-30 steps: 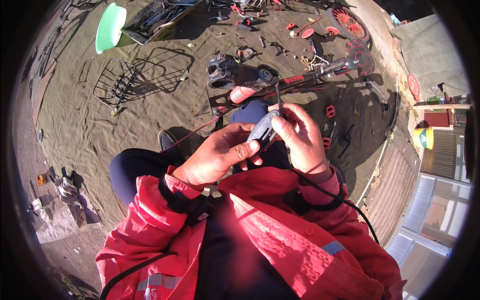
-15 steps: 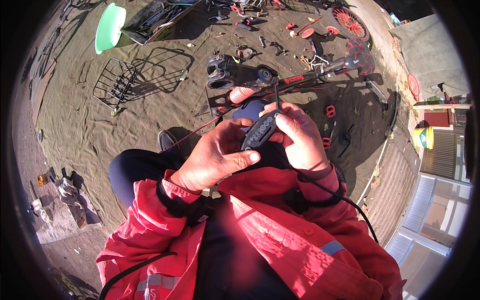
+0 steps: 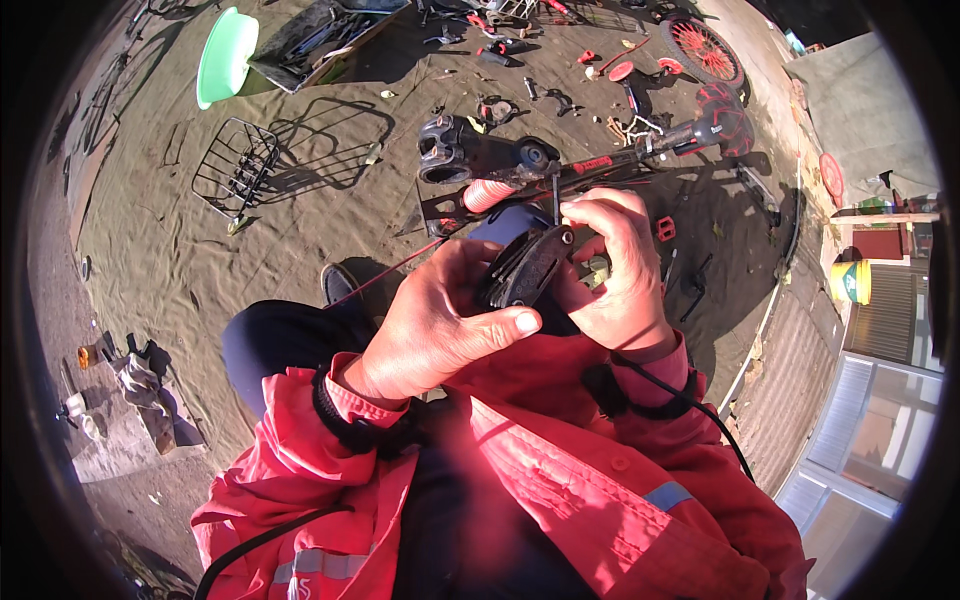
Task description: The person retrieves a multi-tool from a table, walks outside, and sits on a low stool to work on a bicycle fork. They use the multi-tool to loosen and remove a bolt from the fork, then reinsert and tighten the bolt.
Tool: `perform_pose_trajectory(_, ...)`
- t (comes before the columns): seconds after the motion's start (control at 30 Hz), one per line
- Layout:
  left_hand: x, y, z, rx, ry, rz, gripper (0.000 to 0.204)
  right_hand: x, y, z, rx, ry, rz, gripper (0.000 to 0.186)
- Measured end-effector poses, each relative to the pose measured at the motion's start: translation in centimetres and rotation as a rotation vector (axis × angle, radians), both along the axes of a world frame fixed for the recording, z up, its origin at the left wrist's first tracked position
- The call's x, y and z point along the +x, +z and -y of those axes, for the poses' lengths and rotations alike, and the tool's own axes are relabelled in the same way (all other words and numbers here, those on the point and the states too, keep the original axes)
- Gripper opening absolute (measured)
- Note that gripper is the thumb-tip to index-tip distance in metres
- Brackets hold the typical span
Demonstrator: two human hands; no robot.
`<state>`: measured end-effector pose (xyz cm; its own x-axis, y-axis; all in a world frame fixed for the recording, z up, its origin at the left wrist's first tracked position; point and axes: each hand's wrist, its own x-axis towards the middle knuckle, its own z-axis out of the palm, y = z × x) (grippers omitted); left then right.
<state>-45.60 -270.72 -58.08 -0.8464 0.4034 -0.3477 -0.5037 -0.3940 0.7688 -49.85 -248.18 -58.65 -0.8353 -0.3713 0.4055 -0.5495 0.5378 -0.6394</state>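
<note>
Between my hands, above my lap, is a black folding multi-tool [image 3: 538, 268] with rounded ends, its edge and folded blades turned upward. One slim key stands out from its far end, pointing away from me. My left hand [image 3: 425, 315] grips the tool's near end, thumb along its side. At the far end, my right hand [image 3: 622, 270] has its index fingertip against the base of the raised key; its other fingers curl beside the tool, partly hidden. Just beyond lies a black bicycle frame [image 3: 485, 150] with a red corrugated piece [image 3: 487, 195].
On the brown ground cloth lie a black wire rack [image 3: 236, 165], a green basin [image 3: 222, 58], a box of tools [image 3: 320, 45] and a red-spoked wheel [image 3: 703, 52]. Red pedals [image 3: 665, 228] and loose parts are scattered to the right. A yellow bucket [image 3: 850, 282] stands far right.
The multi-tool has rolled in my hands, from its flat dotted side showing to its edge with the folded blades. My right-hand fingers have lifted and shifted around its far end.
</note>
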Motion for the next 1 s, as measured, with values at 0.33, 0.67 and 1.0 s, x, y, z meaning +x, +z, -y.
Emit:
perform_pose_trajectory(0.33, -0.2, 0.5, -0.1, -0.228, 0.051, -0.213, 0.073, 0.8, -0.4, 1.6, 0.086, -0.008, -0.257, 0.057)
perform_pose_trajectory(0.67, -6.5, 1.1, 2.8, -1.073, 0.426, -1.239, 0.067, 1.5, -1.6, 1.2, 0.116, -0.106, -0.299, 0.066)
perform_pose_trajectory(1.0, -9.3, 1.6, 2.6, -1.089, 0.058, -1.175, 0.033, 1.5, -1.8, 1.0, 0.142, -0.154, -0.345, 0.067)
